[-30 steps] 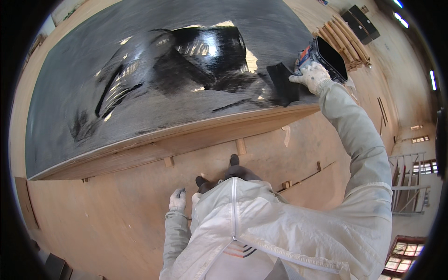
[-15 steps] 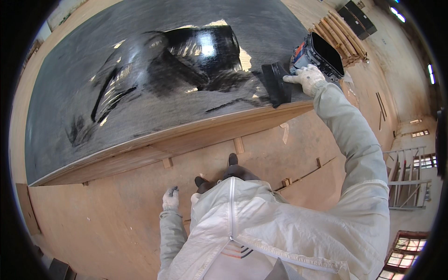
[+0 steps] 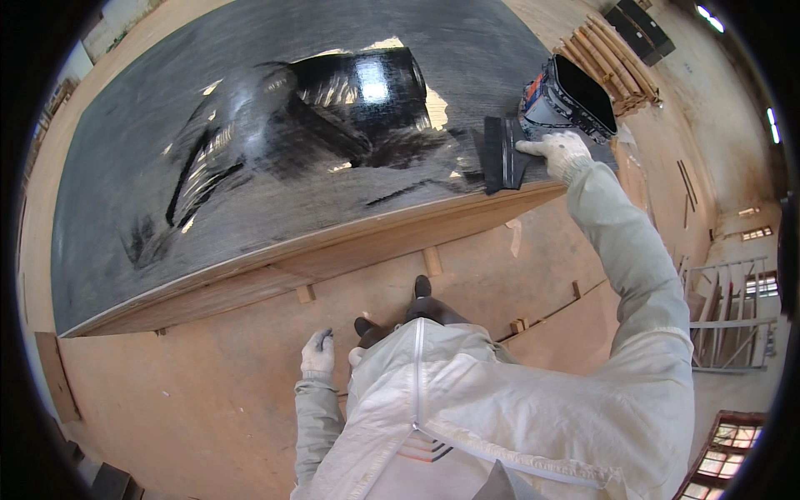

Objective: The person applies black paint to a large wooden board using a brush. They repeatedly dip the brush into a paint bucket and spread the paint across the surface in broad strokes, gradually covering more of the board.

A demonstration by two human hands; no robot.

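Observation:
My right hand (image 3: 560, 152), in a white knit glove, grips a wide black spreader (image 3: 503, 154) at the near right edge of a large dark-coated panel (image 3: 125, 196). Its blade stands tilted over the panel; whether it touches cannot be told. Just beyond that hand is a square bucket (image 3: 542, 112) with a black rim and dark inside. Thick glossy black coating (image 3: 367, 92) lies in a patch on the panel, with smears and pale bare spots around it. My left hand (image 3: 317, 354), gloved and with a dark fingertip, hangs low beside my body, fingers curled, apart from the panel.
The panel lies on a thick wooden stack (image 3: 375, 227) whose front edge faces me. Behind the bucket lie bundled wooden poles (image 3: 608, 62) and a black box (image 3: 637, 32). A metal frame (image 3: 733, 321) stands at the right, and wood offcuts (image 3: 518, 325) lie on the floor.
My right hand has moved slightly right and nearer to me with the spreader, which has turned so more of its face shows. The left hand still hangs low.

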